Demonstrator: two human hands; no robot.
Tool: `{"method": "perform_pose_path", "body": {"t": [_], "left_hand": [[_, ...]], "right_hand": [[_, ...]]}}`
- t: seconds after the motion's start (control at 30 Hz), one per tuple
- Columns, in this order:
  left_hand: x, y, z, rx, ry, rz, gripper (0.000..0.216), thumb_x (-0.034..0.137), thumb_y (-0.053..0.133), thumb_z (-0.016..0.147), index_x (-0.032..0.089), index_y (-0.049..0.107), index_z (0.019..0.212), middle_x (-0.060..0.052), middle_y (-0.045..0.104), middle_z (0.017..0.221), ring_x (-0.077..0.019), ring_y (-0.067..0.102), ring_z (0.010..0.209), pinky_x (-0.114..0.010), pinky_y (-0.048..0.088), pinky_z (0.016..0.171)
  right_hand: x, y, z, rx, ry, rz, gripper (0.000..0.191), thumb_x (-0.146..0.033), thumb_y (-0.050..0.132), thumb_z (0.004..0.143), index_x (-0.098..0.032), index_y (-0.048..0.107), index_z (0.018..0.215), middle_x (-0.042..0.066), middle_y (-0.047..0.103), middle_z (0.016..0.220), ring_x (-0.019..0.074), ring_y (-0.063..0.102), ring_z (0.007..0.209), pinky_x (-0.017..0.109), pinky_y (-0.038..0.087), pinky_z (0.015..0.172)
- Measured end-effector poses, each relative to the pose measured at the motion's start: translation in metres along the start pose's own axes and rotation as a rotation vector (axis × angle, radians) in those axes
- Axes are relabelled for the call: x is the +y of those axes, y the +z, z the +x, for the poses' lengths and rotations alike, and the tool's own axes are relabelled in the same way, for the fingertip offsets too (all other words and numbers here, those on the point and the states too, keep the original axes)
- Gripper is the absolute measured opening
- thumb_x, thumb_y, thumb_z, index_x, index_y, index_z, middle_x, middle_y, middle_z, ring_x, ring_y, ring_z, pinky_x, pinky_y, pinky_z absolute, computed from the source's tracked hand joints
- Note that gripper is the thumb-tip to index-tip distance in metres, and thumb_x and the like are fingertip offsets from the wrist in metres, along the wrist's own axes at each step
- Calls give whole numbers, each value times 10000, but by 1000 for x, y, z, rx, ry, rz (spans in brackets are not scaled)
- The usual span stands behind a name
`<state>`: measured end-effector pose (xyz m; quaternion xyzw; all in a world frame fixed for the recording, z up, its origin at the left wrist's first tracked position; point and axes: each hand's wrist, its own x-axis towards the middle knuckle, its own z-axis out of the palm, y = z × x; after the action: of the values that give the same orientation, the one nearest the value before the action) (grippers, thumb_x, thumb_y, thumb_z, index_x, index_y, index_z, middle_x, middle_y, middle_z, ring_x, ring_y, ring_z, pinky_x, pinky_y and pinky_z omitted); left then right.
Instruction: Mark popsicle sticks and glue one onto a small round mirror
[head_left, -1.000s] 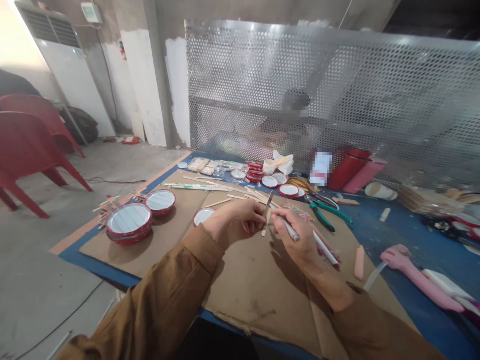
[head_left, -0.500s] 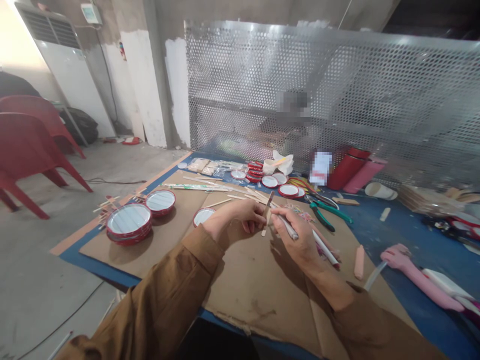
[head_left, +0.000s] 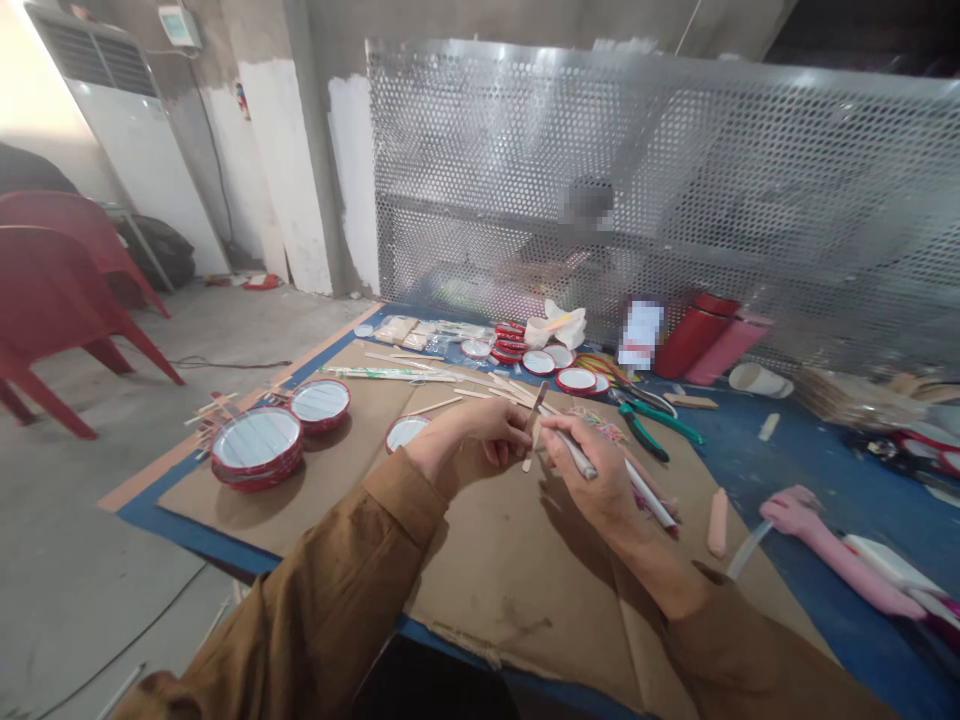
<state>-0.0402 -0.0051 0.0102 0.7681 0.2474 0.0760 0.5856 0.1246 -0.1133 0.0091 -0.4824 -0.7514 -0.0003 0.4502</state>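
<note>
Pinched in the fingers of my left hand (head_left: 489, 428) is a flat wooden craft stick (head_left: 538, 400), tilted upright, its upper part brown and its lower end pale. My right hand (head_left: 596, 475) is closed round a whitish marker pen (head_left: 576, 455), its tip end close against the stick and hidden by the fingers. Both hands are just above a brown cardboard sheet (head_left: 510, 560). Another white marker (head_left: 651, 497) lies beyond my right wrist. Loose pale wooden sticks (head_left: 435, 405) are scattered behind the hands, and a round red-rimmed disc (head_left: 407, 432) lies by my left wrist.
Red-rimmed round pieces are stacked at left (head_left: 256, 445) and at the back. Green-handled pliers (head_left: 643, 432), a pink glue gun (head_left: 840, 560), a red bottle (head_left: 697, 335) and a paper cup (head_left: 759, 380) lie at right. A perforated metal panel (head_left: 480, 150) stands behind the table.
Both hands keep the same hold on the stick and the marker. The view has shifted very slightly; nothing else has visibly moved.
</note>
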Motion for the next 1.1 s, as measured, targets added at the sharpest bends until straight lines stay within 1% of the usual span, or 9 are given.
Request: {"method": "perform_pose_path", "body": {"t": [0.2, 0.3, 0.4, 0.67, 0.77, 0.9, 1.1], "left_hand": [[4, 1, -5, 4, -12, -26, 173, 297, 669, 757, 137, 603, 747, 3, 577, 597, -106, 562, 559, -218, 470, 575], [5, 2, -5, 22, -2, -34, 200, 321, 685, 754, 135, 616, 777, 8, 576, 607, -101, 558, 565, -209, 463, 575], [4, 1, -4, 13, -15, -25, 227, 337, 699, 748, 133, 622, 810, 10, 579, 615, -104, 561, 560, -214, 465, 572], [1, -1, 1, -9, 1, -6, 176, 299, 642, 785, 131, 604, 820, 8, 577, 619, -114, 569, 547, -224, 475, 547], [-1, -1, 2, -10, 1, 3, 187, 306, 646, 782, 129, 605, 826, 0, 584, 621, -123, 577, 547, -234, 481, 544], [-3, -3, 4, -21, -1, 14, 204, 323, 650, 782, 130, 610, 838, -4, 588, 625, -128, 584, 552, -242, 491, 551], [-2, -3, 3, -16, -15, 31, 184, 310, 634, 793, 135, 608, 842, 3, 581, 622, -121, 586, 559, -239, 501, 568]], "right_hand": [[0, 0, 0, 9, -3, -9, 141, -285, 527, 951, -213, 642, 990, 56, 731, 892, 220, 695, 824, 350, 537, 753], [2, 1, -1, -11, -9, 7, 143, -287, 530, 954, -219, 647, 999, 49, 728, 910, 213, 695, 818, 344, 539, 750], [3, 2, -1, -20, -7, 19, 147, -291, 526, 956, -221, 647, 1003, 47, 727, 926, 208, 695, 806, 338, 540, 740], [3, 1, -1, -25, 10, 16, 146, -287, 526, 952, -223, 649, 1000, 51, 729, 939, 215, 698, 818, 338, 540, 740], [2, 0, -1, -27, -7, 15, 144, -290, 530, 951, -223, 650, 991, 47, 730, 918, 211, 695, 802, 336, 540, 742], [1, 0, -1, -33, 8, 25, 136, -287, 533, 950, -221, 647, 983, 44, 728, 904, 212, 692, 815, 335, 540, 751], [-1, 1, -1, -56, 40, 52, 140, -297, 531, 955, -220, 643, 985, 37, 719, 871, 199, 686, 767, 327, 538, 730]]}}
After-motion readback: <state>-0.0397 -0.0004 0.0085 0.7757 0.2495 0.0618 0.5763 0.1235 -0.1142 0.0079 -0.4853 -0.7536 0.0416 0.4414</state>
